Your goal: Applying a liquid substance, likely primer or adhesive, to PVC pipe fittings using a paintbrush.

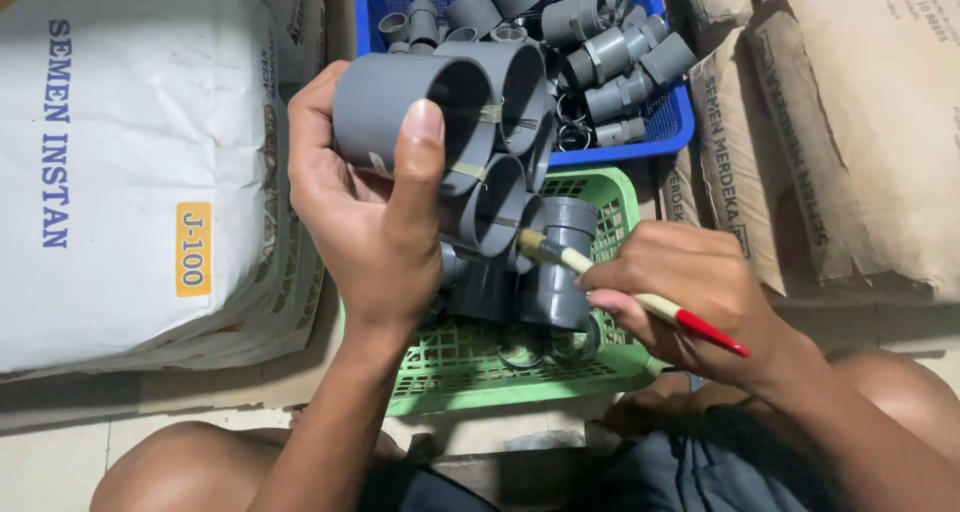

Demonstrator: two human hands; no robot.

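Two hands, one brush, two baskets

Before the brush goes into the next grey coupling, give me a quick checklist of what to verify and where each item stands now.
1. Left hand firmly grips the banded bundle of grey couplings: ok.
2. Right hand holds the brush like a pen: ok.
3. Brush tip at a coupling's mouth: ok.
4. Bristles loaded: cannot tell.
5. Green basket sits below the bundle, fittings inside: ok.
6. Blue basket of fittings behind, out of the way: ok.
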